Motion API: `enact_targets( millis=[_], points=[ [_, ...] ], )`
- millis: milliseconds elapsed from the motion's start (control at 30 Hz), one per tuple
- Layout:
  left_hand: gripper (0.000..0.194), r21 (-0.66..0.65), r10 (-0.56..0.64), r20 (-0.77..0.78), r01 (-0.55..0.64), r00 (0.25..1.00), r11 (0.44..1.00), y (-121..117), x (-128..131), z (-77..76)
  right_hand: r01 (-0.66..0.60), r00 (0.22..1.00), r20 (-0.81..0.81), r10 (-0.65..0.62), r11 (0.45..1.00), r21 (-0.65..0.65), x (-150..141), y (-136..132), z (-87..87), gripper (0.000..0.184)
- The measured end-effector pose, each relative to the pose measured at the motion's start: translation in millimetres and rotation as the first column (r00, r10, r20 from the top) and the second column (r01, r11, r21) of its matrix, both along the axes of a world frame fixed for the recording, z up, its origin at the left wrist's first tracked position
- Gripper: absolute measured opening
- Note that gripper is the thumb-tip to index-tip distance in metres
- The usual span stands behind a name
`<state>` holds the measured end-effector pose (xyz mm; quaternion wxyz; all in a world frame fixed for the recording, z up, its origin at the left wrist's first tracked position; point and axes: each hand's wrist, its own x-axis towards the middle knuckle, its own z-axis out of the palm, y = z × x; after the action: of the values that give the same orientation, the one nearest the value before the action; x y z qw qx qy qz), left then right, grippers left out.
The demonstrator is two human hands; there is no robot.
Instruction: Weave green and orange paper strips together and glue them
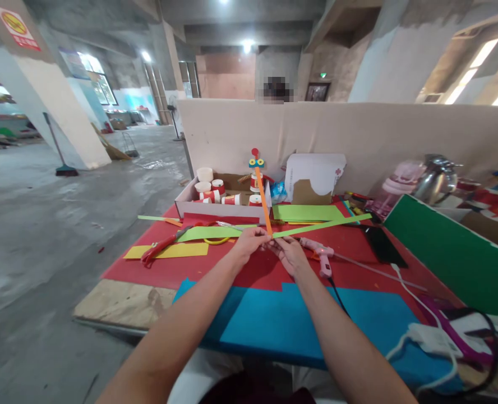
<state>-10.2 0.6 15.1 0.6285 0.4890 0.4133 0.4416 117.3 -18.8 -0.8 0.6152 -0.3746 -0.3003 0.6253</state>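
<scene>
My left hand (251, 244) is closed in a pinch at the lower end of an orange paper strip (263, 196). At the strip's far end sits a small figure (256, 163) with yellow ring eyes, a blue part and a red disc. Close beside it, my right hand (290, 252) pinches the near end of a long light green paper strip (324, 225), which stretches off to the right. The two strip ends meet between my fingertips; whether they are joined is hidden. Just right of my right hand lies a pink glue gun (319, 253).
A box (224, 212) of paper cups stands behind my hands. Red-handled scissors (160, 247) lie left on yellow paper (190, 251). Green sheets (308, 212), a phone (381, 246) with a cable, and a green board (451, 252) are to the right. Blue sheets (257, 317) cover the front edge.
</scene>
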Motion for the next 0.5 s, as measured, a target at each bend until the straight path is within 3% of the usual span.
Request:
enact_targets(
  millis=[267, 500],
  points=[
    [0.028, 0.066, -0.025, 0.083, 0.019, 0.996, 0.998, 0.9, -0.5, -19.8, -0.056, 0.998, -0.021, 0.055, 0.997, -0.044, 6.2, 1.9, -8.0, 0.031],
    [0.027, 0.092, -0.04, 0.073, 0.033, 0.997, 0.995, 2.2, -2.8, -22.3, -0.063, 0.997, -0.039, 0.061, 0.997, -0.053, 6.0, 2.8, -12.7, 0.025]
  ],
)
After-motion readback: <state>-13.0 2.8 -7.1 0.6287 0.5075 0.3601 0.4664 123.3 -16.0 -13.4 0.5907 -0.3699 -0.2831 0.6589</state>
